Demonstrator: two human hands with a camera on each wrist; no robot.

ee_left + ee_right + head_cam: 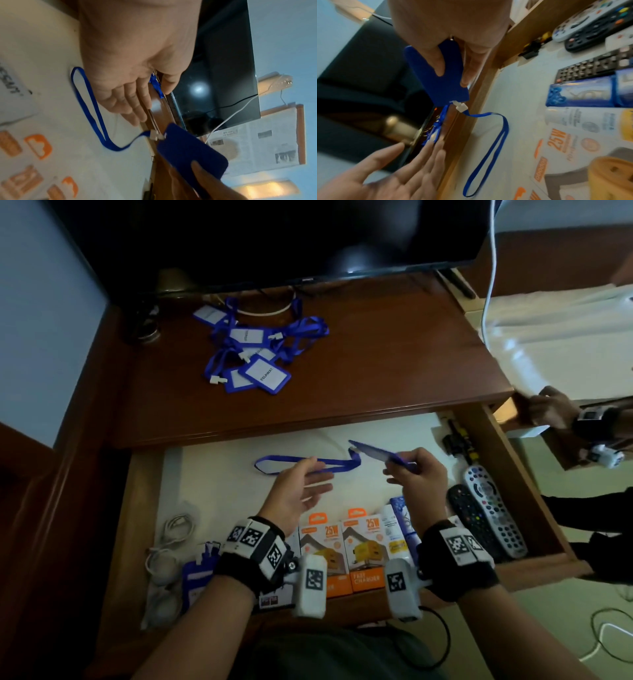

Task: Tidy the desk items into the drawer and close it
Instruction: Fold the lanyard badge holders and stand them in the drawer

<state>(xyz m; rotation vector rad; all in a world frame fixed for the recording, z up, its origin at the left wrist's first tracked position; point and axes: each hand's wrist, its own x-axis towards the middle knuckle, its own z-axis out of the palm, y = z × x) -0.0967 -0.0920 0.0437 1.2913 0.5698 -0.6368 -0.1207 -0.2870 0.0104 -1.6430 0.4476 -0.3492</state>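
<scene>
Badge holder (376, 454) pinched in my right hand (416, 474), over open drawer (219, 470); lanyard (294, 465) trails left. Left hand (296, 491) released, fingers straight, beside strap. Advice: gather strap first, lay flat in bare liner patch, clear of charger boxes (342, 556).

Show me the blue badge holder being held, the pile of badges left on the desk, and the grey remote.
blue badge holder (436, 83), right wrist view, on its flat blue back.
pile of badges (255, 350), head view, on the middle of the heap.
grey remote (493, 508), head view, on its button face.
</scene>
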